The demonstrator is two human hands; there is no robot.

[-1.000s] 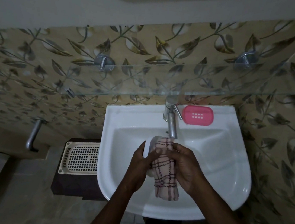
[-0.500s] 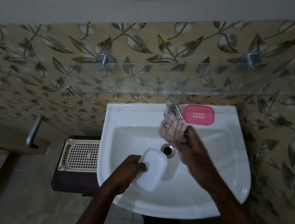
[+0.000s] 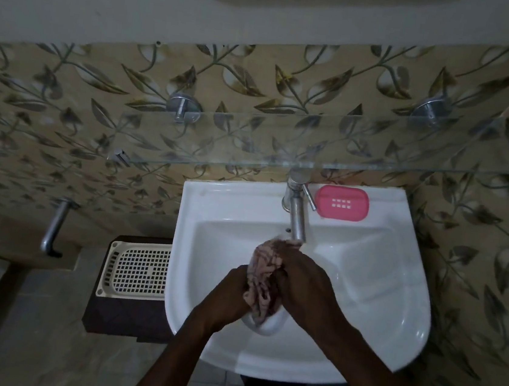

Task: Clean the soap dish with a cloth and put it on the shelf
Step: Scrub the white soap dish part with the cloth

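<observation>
White soap dish (image 3: 267, 328) is held over the sink (image 3: 215, 194) by the left hand (image 3: 229, 290); the right hand (image 3: 303, 282) grips the cloth (image 3: 265, 268) against it. I think the wet dish can slip and drop.

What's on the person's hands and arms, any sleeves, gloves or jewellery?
The left hand and right hand are ungloved. The left forearm and right forearm are bare, no sleeve in view. No watch, ring or bracelet shows in this dim light.

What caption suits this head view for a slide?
Left hand holds the soap dish, right hand presses a cloth on it, over the sink.
</observation>
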